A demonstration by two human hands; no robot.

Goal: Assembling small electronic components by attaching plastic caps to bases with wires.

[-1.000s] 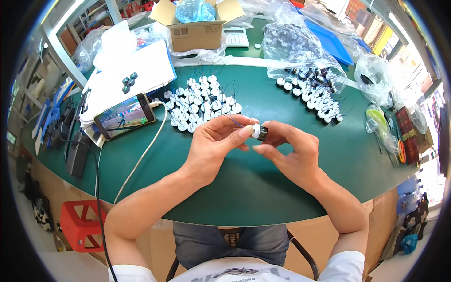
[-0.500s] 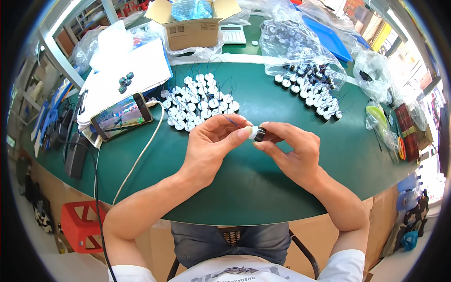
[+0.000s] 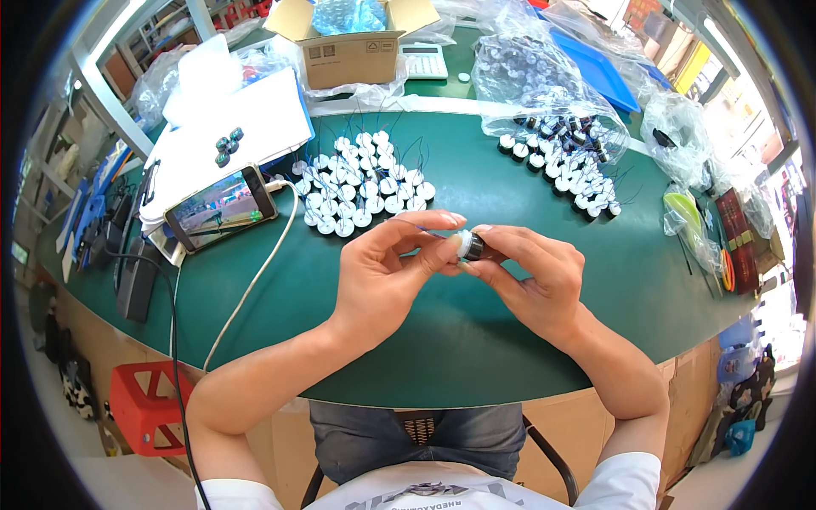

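Phone [image 3: 219,206] with white cable [image 3: 270,259]: a snag could drag it. White-capped parts [image 3: 359,192], crowded on the counter [image 3: 476,357]: could tangle or tip. Left hand [image 3: 382,276]: fingertips pinching the white end of a small part [image 3: 471,246] above the counter; a hard tug could strain the thin wire [image 3: 415,225]. Right hand [image 3: 542,276]: pinching the black end; a loose pinch could drop it. Plastic bag [image 3: 531,72]: a nudge could spill more parts [image 3: 585,140].
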